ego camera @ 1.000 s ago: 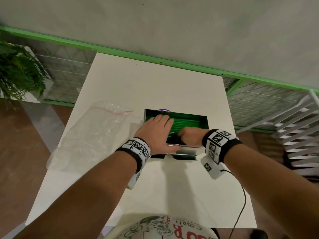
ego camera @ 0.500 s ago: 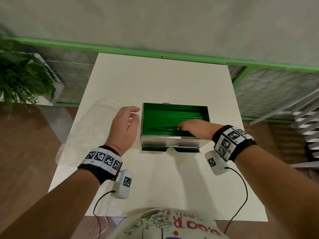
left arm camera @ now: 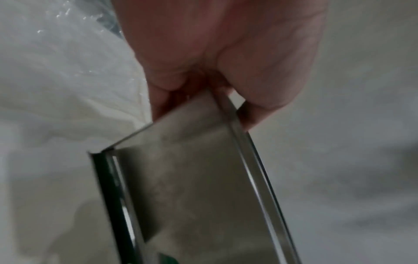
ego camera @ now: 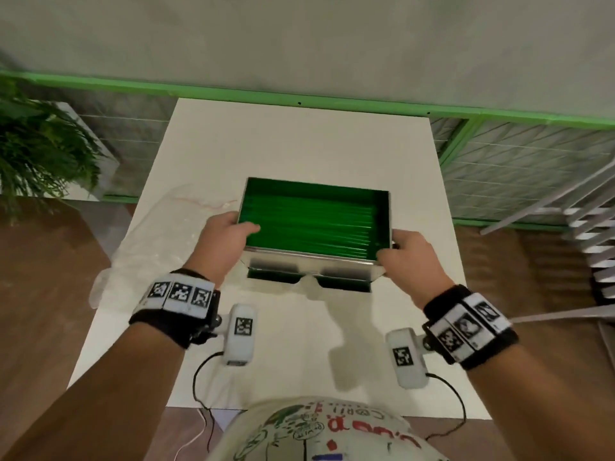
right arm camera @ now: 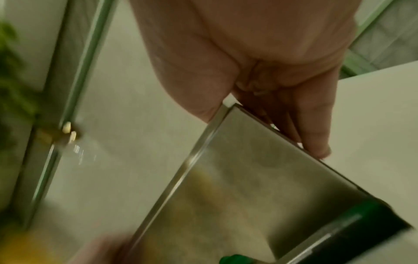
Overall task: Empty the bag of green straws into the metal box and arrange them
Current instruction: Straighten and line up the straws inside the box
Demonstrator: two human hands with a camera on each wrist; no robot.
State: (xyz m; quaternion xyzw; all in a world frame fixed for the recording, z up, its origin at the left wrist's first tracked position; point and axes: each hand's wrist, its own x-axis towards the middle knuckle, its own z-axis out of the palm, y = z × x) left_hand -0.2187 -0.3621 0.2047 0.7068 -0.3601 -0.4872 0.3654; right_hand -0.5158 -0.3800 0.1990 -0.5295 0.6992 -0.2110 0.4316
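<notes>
Both hands (ego camera: 226, 237) (ego camera: 407, 257) grip the metal box (ego camera: 309, 266) (straws (ego camera: 309, 221) seen overhead only).

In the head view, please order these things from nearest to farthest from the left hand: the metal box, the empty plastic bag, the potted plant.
1. The metal box: the left hand grips its left wall, so they touch.
2. The empty plastic bag: flat on the table, just to the left of the hand.
3. The potted plant: off the table, far to the left by the wall.
</notes>
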